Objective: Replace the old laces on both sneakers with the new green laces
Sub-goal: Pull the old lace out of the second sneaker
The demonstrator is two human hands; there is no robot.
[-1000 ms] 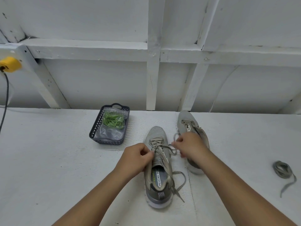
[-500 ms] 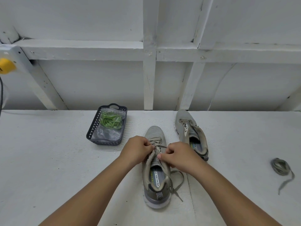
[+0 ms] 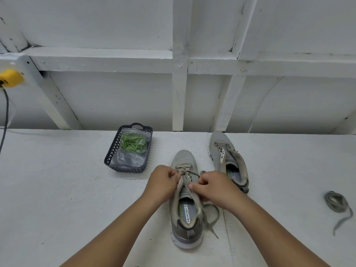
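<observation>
A grey sneaker [image 3: 185, 226] stands in front of me, toe pointing away, with its old grey lace [image 3: 210, 218] partly pulled out and trailing to the right. My left hand [image 3: 163, 185] grips the shoe's left eyelet edge. My right hand [image 3: 215, 187] pinches the lace over the tongue. A second grey sneaker [image 3: 225, 157] without a lace stands further back on the right. The green laces [image 3: 133, 142] lie in a clear bag inside a dark basket [image 3: 115, 158] at the back left.
A removed grey lace [image 3: 336, 204] lies bundled on the white table [image 3: 57, 189] at the far right. A white framed wall [image 3: 179, 93] rises behind. A yellow plug [image 3: 10, 78] with a black cord hangs at the far left.
My right hand has come back from the right of the shoe to the lace over the tongue. My left hand stays at the shoe's left edge. The view has shifted slightly.
</observation>
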